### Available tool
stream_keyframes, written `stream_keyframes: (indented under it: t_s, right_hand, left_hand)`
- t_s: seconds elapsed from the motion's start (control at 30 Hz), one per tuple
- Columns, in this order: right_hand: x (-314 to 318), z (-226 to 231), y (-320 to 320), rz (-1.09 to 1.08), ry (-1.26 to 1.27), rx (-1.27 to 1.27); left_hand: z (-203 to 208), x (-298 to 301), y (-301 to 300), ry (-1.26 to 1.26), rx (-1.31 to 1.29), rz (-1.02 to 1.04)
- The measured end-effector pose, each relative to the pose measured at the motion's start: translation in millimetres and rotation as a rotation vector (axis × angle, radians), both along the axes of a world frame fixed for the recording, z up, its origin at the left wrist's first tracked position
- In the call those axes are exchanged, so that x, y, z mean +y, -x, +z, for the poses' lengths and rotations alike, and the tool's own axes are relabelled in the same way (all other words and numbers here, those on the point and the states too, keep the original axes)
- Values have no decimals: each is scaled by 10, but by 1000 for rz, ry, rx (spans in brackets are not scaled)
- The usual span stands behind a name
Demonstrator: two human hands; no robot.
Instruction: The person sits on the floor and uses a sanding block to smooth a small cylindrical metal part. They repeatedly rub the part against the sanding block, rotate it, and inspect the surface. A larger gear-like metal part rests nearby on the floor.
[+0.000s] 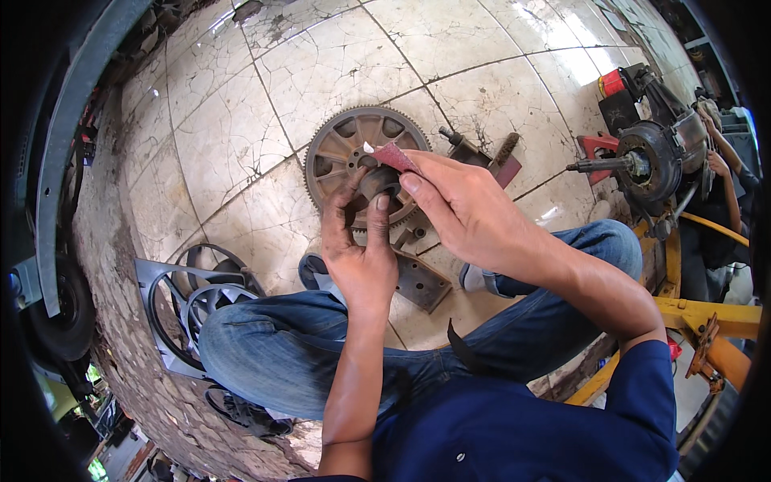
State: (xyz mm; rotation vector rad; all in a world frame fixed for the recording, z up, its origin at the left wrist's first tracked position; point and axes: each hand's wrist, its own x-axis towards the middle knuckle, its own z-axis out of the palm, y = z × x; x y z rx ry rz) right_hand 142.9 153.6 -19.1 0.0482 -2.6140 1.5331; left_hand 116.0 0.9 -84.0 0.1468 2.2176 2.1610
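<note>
My left hand (361, 269) is closed round a small dark, round metal part (377, 183), thumb and fingers on its sides. Pinched in my right hand (478, 210) is a folded piece of red sandpaper (395, 157), close against the top of that part; whether they touch is hard to tell. Below both hands a toothed flywheel (328, 151) lies flat on the tiles, partly covered by them. Beyond my right hand are a wire brush (507, 147) and a dark metal piece (464, 148). A metal plate with holes (421, 284) lies between my legs.
A cooling fan in a frame (165, 325) lies by my left knee. To the right, a hub assembly with a shaft (650, 157) stands by a red stand (596, 148). Another person's arms (727, 161) reach toward it. A yellow metal frame (715, 316) is at my right.
</note>
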Motion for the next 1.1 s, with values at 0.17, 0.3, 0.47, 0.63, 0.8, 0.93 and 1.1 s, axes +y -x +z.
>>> stream_keyframes:
  t_s: [0.17, 0.3, 0.47, 0.63, 0.8, 0.93, 1.1]
  right_hand:
    - [-12, -49, -7, 17, -20, 69]
    - [0, -77, -19, 43, -41, 70]
    - [-46, -87, -46, 47, -129, 104]
    - [-65, -121, -39, 68, -378, 207]
    - [-51, -148, -37, 103, -415, 225]
    - [-67, -155, -46, 101, -409, 183]
    - [-83, -181, -46, 134, -382, 176]
  left_hand:
    - [14, -9, -7, -49, -21, -112]
    - [21, -12, -18, 52, 66, -115]
    - [-38, -31, 20, -67, -44, -8]
    - [-65, -30, -16, 105, 24, -19]
    - [-51, -14, -15, 66, -91, 13]
    - [-47, 4, -17, 199, 166, -94]
    - [-70, 9, -20, -10, -72, 41]
